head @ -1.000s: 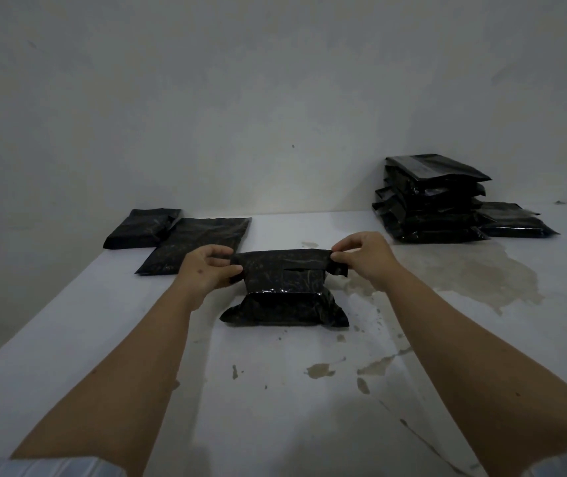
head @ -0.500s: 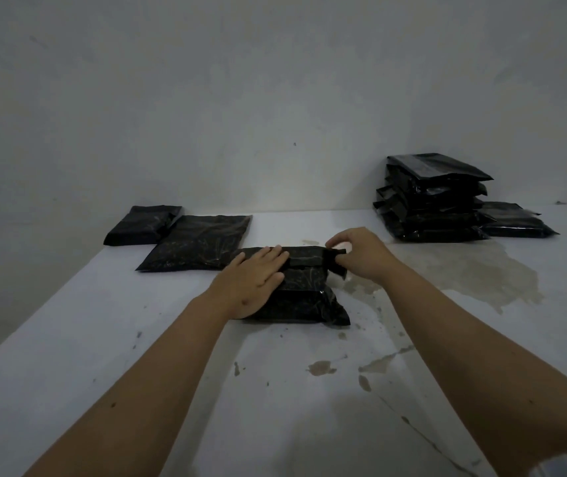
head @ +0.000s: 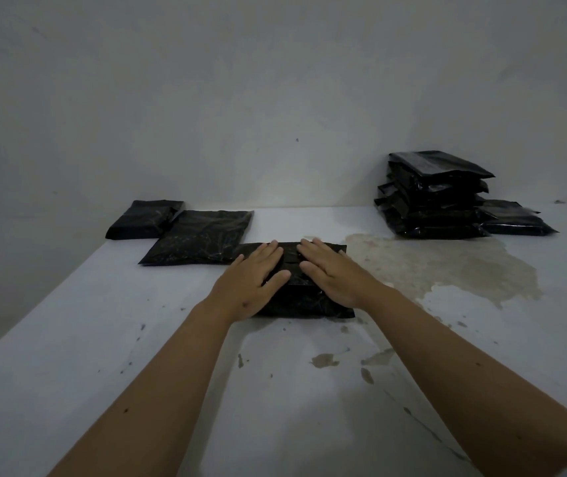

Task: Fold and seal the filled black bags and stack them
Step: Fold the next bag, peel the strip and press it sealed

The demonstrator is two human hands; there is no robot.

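Folded black bag, mid-table, toward the far edge; pressed flat under left hand and right hand, fingers straight, gripping nothing. Flat bag touching its left end; small bag beyond, near the far left corner. Stack of bags at the far right, against the wall. White table, stained brown.

A folded bag is laid in the middle of the table under the left hand and right hand, a flat bag and a small bag are seen behind it to the left, and a stack of bags is set far right by the wall.
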